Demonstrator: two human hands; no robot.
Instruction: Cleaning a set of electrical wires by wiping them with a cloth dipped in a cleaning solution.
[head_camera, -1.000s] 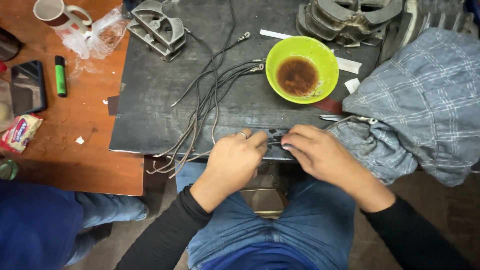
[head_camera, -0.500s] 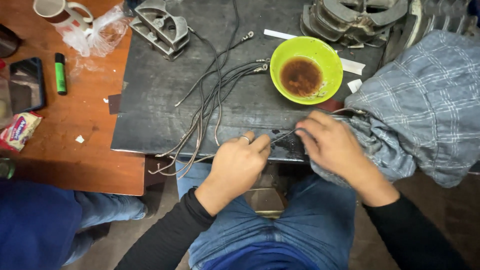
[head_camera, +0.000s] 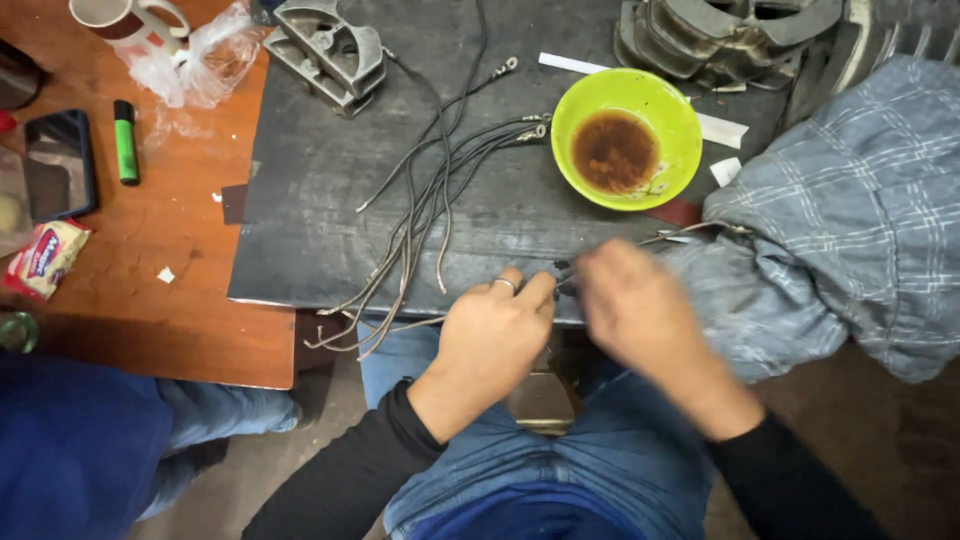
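We see a dark-screened phone (head_camera: 60, 163) on the wooden table (head_camera: 190, 290) — below it, a red-and-cream snack packet (head_camera: 44, 258), and a clear plastic bag (head_camera: 195, 62) by the mug (head_camera: 125, 17).

The person wears a black top with long sleeves that end at the wrists, in the lower middle of the frame. The left hand (head_camera: 495, 335) has a silver ring on one finger. The right hand (head_camera: 640, 310) is blurred. Below are blue jeans.

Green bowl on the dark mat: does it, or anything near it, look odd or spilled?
The green bowl holds only a brown stain, nothing spilled. The grey wires hang untidily over the mat's front edge.
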